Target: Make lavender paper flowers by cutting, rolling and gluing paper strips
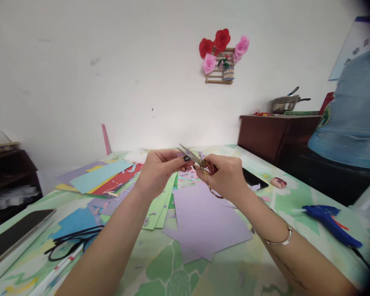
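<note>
My right hand (224, 176) is closed around the handles of small gold scissors (195, 158), whose blades point up and to the left. My left hand (160, 166) pinches a tiny piece of something right at the blades; it is too small to name. Both hands hover above a table (160, 263) with a green patterned cover. Below them lie lilac paper sheets (203, 220) and green sheets (160, 205). A silver bangle (276, 240) circles my right wrist.
Coloured paper sheets (101, 176) pile up at the left. A tablet (15, 234) and black-handled scissors (70, 242) lie near left. A phone (254, 179), a pink eraser (278, 182) and a blue glue gun (331, 222) sit right. A person in blue (354, 119) stands at far right.
</note>
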Available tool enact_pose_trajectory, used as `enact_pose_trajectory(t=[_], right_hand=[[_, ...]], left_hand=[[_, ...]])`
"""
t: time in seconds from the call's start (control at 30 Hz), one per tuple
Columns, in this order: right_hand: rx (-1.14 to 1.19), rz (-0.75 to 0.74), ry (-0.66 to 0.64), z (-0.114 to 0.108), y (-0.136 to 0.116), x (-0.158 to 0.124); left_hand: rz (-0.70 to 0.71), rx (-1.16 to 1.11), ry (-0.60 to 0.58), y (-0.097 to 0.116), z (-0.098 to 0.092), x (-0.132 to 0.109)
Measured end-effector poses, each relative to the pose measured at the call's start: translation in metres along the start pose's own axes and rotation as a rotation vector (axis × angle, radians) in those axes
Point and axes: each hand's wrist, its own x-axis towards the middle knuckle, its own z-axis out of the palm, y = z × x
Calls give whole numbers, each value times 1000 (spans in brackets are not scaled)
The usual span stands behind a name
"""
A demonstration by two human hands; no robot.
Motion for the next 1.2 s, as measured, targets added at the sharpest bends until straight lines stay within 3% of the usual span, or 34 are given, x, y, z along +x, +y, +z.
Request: enact_pose_trajectory(t=[1.2], right_hand=[[-20,-39,-229,-9,12,3]], left_hand=[[19,273,-145,3,-22,3]])
